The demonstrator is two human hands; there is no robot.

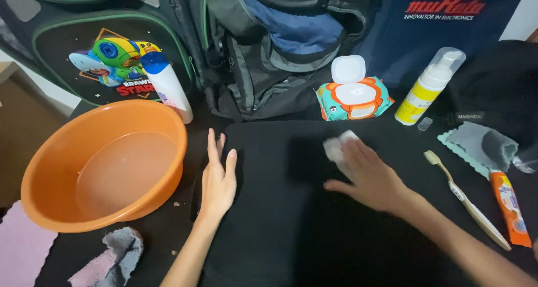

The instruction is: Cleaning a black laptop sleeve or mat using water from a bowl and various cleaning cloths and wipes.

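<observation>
We press the white wipe (338, 147) under our right hand (367, 177), fingers flat and grasping it against the black bag (280, 220). Left hand (217, 177) lies open, released, steadying the bag's left edge beside the orange basin (39, 169). Best to keep strokes short and the bag pinned. The bag lies flat, long axis running toward us.

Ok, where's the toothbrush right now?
In the head view the toothbrush lies on the right side, diagonal, between the right hand and the orange tube, just below the teal cloth.
</observation>
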